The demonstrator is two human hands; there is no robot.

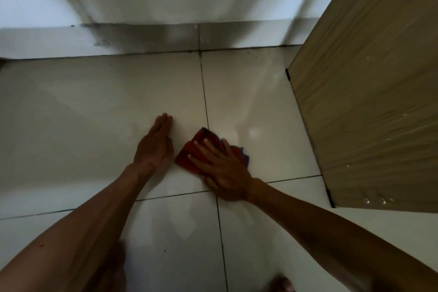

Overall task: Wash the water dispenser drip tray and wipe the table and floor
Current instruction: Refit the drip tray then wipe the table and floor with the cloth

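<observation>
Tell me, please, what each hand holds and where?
Nothing is gripped: right hand presses the red cloth flat from above; left hand rests on the floor.

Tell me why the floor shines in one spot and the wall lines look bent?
Head view: dim light overall; a glare patch sits on the glossy floor, just right of the red cloth under the right hand; the wide-angle lens bows the wall base and the wooden cabinet; the bottom edge looks soft and blurred.

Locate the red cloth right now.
Head view, centre: the red cloth lies on the tiled floor, pressed under the right hand. It is just right of the left hand and left of the wooden cabinet.
</observation>
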